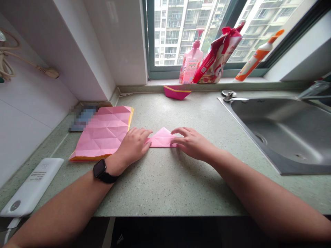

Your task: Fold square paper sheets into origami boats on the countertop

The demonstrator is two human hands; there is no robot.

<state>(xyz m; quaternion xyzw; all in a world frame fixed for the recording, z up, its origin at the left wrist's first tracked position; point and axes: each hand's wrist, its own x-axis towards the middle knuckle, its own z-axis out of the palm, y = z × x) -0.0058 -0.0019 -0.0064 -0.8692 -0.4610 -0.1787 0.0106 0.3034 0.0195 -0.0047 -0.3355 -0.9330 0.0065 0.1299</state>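
A folded sheet of pink paper (162, 138), with a triangular peak and a straight strip along its base, lies on the counter in front of me. My left hand (136, 141) has its thumb and fingers closed on the left end of the strip. At the other end, my right hand (192, 142) is curled with its fingertips on the paper's right edge. Part of each end is hidden under the fingers. Farther back sits a folded magenta paper boat (177, 93) with a yellow rim. Beside my left hand is a stack of creased paper (104, 129), pink on top.
A steel sink (284, 131) is set into the speckled counter (165, 186) at right. A white power bank (32, 186) with a cable lies at left. On the windowsill stand a pink pump bottle (191, 65), a red bag (219, 57) and an orange-white bottle (254, 60).
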